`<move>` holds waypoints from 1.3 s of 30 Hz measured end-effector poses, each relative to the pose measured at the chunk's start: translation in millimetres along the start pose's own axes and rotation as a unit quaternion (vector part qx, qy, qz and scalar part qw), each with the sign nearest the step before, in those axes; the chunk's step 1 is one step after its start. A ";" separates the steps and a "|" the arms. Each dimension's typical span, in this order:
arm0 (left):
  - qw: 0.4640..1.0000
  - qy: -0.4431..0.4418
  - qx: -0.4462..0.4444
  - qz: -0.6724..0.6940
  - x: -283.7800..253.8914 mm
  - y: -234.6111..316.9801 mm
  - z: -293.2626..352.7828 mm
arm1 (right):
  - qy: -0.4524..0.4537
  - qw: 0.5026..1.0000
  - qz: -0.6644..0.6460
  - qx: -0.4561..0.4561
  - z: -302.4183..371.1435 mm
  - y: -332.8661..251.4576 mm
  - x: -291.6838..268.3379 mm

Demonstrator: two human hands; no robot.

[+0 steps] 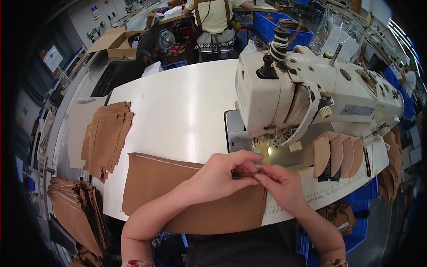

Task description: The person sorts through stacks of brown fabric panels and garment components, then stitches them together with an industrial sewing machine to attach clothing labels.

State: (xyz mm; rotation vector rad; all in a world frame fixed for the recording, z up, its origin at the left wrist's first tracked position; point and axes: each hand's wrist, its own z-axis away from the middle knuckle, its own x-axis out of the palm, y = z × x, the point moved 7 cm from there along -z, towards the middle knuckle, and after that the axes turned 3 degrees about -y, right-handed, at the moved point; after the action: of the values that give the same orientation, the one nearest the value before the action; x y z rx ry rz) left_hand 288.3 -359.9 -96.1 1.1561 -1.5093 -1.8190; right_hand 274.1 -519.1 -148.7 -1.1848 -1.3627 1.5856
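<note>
A large brown fabric panel lies flat on the white table, hanging slightly over its front edge. A pale line runs along its far edge. My left hand reaches over the panel, its fingers closed on a small folded bit of brown fabric. At the other end of that fold, my right hand pinches it between thumb and fingers. Whether the fold belongs to the large panel or is a separate piece, I cannot tell. Just beyond my hands is the needle area of a white sewing machine, lit by a small lamp.
On the left of the table lies a stack of brown fabric pieces. Another bundle hangs lower left. A wooden rack with curved dividers stands right of the needle. A blue bin sits below right. Another person sits ahead.
</note>
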 end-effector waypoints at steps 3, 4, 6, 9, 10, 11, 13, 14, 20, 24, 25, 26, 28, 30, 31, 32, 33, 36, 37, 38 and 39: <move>1.000 0.009 -0.003 0.021 -4.5 -2.3 -1.7 | -0.046 0.997 0.036 0.042 -0.2 -4.1 -3.4; 1.000 0.010 -0.002 0.021 -5.2 -4.1 -1.7 | -0.046 0.997 0.037 0.041 1.9 -6.0 -2.8; 0.998 0.042 -0.020 0.041 -11.9 -11.7 -1.5 | -0.084 0.978 -0.164 0.093 10.5 -2.0 8.8; 0.996 0.064 -0.014 0.055 -14.5 -15.1 2.1 | -0.094 0.977 -0.187 0.026 36.6 -22.6 31.0; 0.996 0.065 -0.013 0.054 -14.7 -12.7 2.1 | -0.097 0.987 -0.130 0.008 41.6 -22.0 35.0; 0.995 0.080 -0.017 0.051 -17.1 -10.2 2.7 | -0.097 0.987 -0.131 0.006 46.0 -17.8 41.3; 0.994 0.094 -0.021 0.045 -18.2 -3.5 4.6 | -0.055 0.998 -0.012 0.001 50.5 -10.9 46.2; 0.991 0.129 -0.012 0.037 -22.1 1.6 6.6 | -0.047 0.999 -0.003 0.008 49.8 -9.7 46.9; 0.968 0.245 0.046 0.034 -19.4 -8.6 13.5 | -0.010 0.999 -0.026 -0.024 49.4 -2.7 47.6; 0.965 0.248 0.062 0.066 -15.3 -15.2 16.0 | -0.045 0.959 -0.275 0.051 55.1 -9.3 53.9; 0.965 0.247 0.062 0.065 -14.5 -15.1 16.6 | -0.111 0.962 -0.230 0.100 63.0 4.2 52.6; 0.967 0.237 0.053 0.074 -12.8 -16.0 15.5 | -0.175 0.956 -0.182 0.148 69.3 11.4 54.5; 0.970 0.226 0.044 0.083 -10.5 -18.6 13.5 | -0.177 0.952 -0.195 0.158 69.8 5.2 49.4; 0.964 0.232 0.063 0.115 -10.2 -21.9 13.5 | -0.181 0.947 -0.207 0.167 67.8 3.1 44.2; 0.964 0.231 0.063 0.116 -9.8 -21.9 14.6 | -0.207 0.945 -0.184 0.177 67.9 7.5 43.2; 0.963 0.232 0.051 0.130 -9.9 -24.3 15.0 | -0.234 0.941 -0.158 0.187 66.2 7.4 43.9; 0.961 0.233 0.039 0.144 -10.4 -26.6 15.4 | -0.234 0.941 -0.156 0.186 62.1 1.5 41.3; 0.959 0.227 0.040 0.164 -8.8 -24.2 13.0 | -0.086 0.990 -0.093 0.054 37.5 -23.1 12.2; 0.959 0.228 0.041 0.165 -8.0 -22.9 12.8 | -0.086 0.991 -0.091 0.053 28.9 -19.3 12.2; 0.962 0.222 0.043 0.156 -6.1 -21.6 12.4 | -0.048 0.998 -0.029 0.005 16.5 -23.9 6.3; 0.964 0.218 0.044 0.145 -5.6 -21.0 14.0 | -0.012 0.998 0.032 -0.044 6.4 -32.9 3.1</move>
State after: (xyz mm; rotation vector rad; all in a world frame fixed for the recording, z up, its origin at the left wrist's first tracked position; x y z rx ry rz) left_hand 282.0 -342.6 -114.2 1.2068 -1.4168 -1.2177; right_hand 265.7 -512.4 -116.9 -1.2770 -1.4354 1.6031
